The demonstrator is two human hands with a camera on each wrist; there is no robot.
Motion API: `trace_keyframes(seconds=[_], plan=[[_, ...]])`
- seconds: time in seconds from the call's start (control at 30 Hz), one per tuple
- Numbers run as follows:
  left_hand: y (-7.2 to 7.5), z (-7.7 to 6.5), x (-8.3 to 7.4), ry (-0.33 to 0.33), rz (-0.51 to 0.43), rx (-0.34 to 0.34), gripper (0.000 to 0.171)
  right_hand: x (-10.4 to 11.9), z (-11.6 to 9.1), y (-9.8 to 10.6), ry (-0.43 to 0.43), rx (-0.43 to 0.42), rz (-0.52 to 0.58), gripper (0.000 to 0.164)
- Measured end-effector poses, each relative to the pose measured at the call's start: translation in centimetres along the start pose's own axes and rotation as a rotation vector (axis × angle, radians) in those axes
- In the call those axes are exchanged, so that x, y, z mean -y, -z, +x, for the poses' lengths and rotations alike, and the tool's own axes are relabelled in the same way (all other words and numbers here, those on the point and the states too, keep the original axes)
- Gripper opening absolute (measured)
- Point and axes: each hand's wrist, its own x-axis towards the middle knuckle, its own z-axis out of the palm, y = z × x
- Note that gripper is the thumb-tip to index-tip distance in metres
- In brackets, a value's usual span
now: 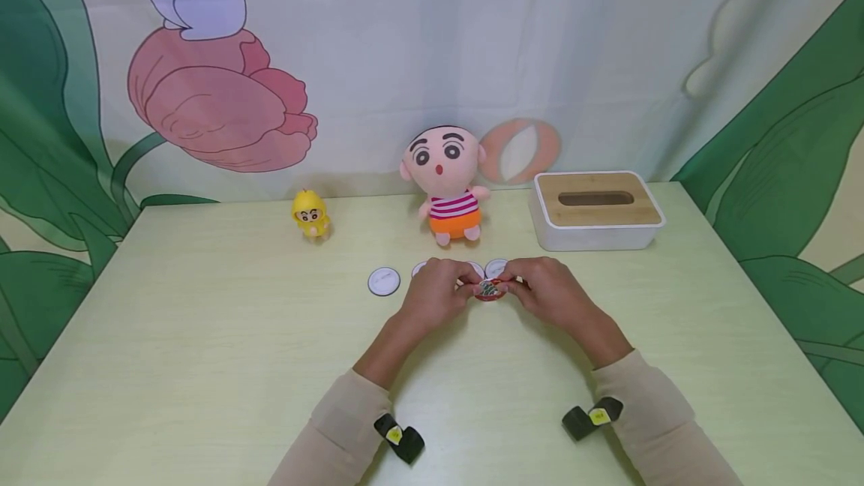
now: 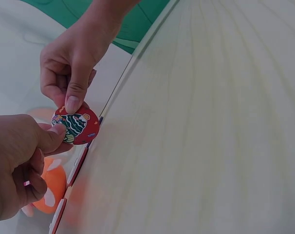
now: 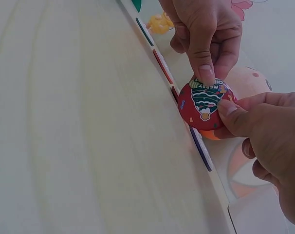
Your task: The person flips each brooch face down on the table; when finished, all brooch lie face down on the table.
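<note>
A round red badge (image 1: 489,290) with a green Christmas tree on its face is held up between both hands, over the table. My left hand (image 1: 435,295) pinches one edge between thumb and fingers. On the opposite edge, my right hand (image 1: 556,302) pinches it the same way. The right wrist view shows the badge (image 3: 206,105) with both thumbs on its printed face and some lettering by the tree. Just behind the hands, a row of round discs with white upper sides lies on the table, among them the leftmost disc (image 1: 384,281); the left hand partly covers others.
A plush doll (image 1: 454,186) in a striped top sits at the back of the table (image 1: 202,336). Left of it stands a small yellow figure (image 1: 311,214). A white tissue box (image 1: 599,210) with a wooden lid is at the back right. Behind hangs a printed curtain (image 1: 378,58).
</note>
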Motion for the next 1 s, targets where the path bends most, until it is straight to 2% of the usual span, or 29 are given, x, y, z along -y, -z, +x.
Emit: trace_keyframes(seconds=[0.33, 1.0], plan=[[0.03, -0.04, 0.09, -0.005, 0.012, 0.002, 0.008, -0.08, 0.06, 0.1, 0.025, -0.005, -0.006, 0.009], [0.34, -0.33, -0.42, -0.037, 0.044, 0.044, 0.008, 0.27, 0.17, 0.88, 0.008, 0.073, 0.021, 0.005]])
